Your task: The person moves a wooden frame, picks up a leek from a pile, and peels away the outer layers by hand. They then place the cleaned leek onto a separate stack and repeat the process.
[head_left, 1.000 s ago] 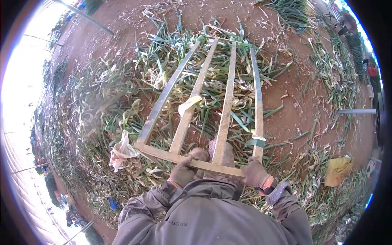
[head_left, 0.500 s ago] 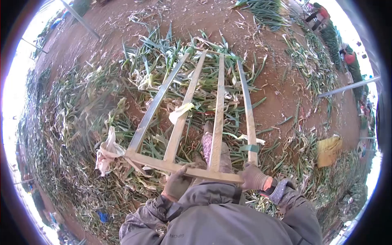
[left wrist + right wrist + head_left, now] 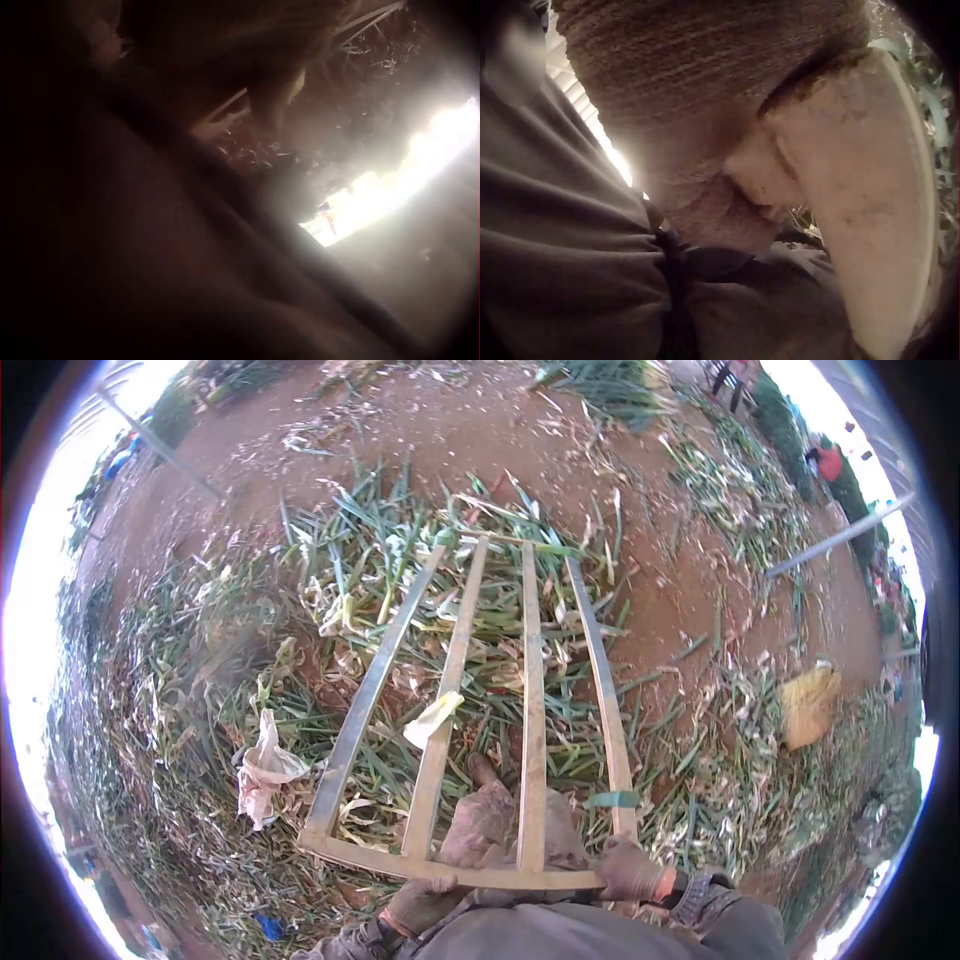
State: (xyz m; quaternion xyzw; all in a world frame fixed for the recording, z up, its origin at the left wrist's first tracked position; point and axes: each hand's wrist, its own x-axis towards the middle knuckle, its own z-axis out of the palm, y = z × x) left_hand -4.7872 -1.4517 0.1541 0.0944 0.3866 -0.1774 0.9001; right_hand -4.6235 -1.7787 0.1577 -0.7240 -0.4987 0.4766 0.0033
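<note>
A farm work area — bare soil (image 3: 425,425), strewn onion-like leaves (image 3: 130,760), heaped green stalks (image 3: 605,390), a metal pole (image 3: 840,536).

Your left hand (image 3: 425,905), right hand (image 3: 631,870): both gloved, gripping, well apart, low in front of your torso (image 3: 565,935). Right forearm (image 3: 712,905) angles outward; left forearm (image 3: 345,945) cut off at bottom edge. Left-wrist view too dark to read grip.
</note>
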